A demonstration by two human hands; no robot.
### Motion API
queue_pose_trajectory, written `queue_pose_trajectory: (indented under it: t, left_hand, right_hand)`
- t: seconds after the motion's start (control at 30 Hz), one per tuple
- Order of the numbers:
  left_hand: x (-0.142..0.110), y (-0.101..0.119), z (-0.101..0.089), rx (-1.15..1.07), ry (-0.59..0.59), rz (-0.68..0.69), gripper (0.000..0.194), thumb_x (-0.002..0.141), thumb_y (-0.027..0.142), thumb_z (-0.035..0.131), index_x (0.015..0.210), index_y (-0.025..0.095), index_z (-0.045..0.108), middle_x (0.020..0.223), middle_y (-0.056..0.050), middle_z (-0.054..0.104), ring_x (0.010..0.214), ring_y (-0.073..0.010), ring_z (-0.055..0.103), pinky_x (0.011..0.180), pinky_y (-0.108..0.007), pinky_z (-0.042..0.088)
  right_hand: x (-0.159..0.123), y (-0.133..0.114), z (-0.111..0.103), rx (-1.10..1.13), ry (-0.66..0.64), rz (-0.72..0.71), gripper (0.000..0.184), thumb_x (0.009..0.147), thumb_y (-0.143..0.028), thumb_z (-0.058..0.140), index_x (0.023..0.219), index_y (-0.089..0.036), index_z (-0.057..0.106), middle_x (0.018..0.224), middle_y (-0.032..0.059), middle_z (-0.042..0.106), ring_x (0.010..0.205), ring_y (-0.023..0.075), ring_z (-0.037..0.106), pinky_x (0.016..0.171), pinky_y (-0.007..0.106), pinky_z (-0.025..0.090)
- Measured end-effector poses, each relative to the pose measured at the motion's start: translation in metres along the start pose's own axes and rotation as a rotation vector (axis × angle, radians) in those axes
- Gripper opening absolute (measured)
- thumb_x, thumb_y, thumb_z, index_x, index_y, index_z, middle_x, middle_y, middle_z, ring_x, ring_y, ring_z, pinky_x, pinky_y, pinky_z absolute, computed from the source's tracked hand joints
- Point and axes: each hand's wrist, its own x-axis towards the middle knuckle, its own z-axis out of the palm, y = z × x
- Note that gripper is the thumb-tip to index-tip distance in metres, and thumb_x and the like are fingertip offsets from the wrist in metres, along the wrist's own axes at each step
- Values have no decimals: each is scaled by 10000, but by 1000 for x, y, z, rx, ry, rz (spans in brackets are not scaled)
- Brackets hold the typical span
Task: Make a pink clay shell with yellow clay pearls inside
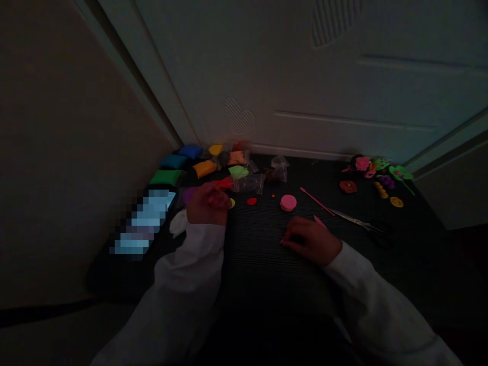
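My left hand (208, 202) is closed, its fingers curled in, beside a small yellow-green piece (232, 203) on the dark table. Whatever it may hold is hidden in the dim light. My right hand (311, 240) rests low over the table with thumb and forefinger pinched together; a tiny pinkish speck shows at the fingertips, too small to name. Just beyond it sits a round pink piece (288, 203). A flat red piece (251, 202) and a tiny orange ball (273, 195) lie between the hands. The tip of a pink tool (320, 221) shows behind my right hand.
Scissors (356, 220) and a thin pink stick tool (316, 201) lie at right. Behind them are small colourful flower shapes (362, 163). Several coloured packets (168, 177) and clear bags (249, 183) line the back left. A blurred bright screen (143, 223) lies left; a white panel (305, 91) stands behind.
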Motion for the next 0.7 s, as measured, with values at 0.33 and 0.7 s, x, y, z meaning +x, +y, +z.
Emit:
queue_pose_trajectory:
  t: [0.33,0.7]
  left_hand:
    - [-7,-30,5,572,-132,267,357,684,263,606,1016,201,490,859,-28,643,762,-154,620,694,-302,485]
    - [-6,-55,11,1483,-407,609,255,683,365,659,874,195,668,1062,-76,640,1071,-289,475,937,-463,319]
  right_hand:
    - [1,2,9,-84,-1,40,127,784,-165,551,907,-194,549,806,15,612,745,130,579,657,255,457]
    - [3,0,10,-253,61,76,168,803,-342,546,755,-182,562,812,52,589,791,192,549,710,339,403]
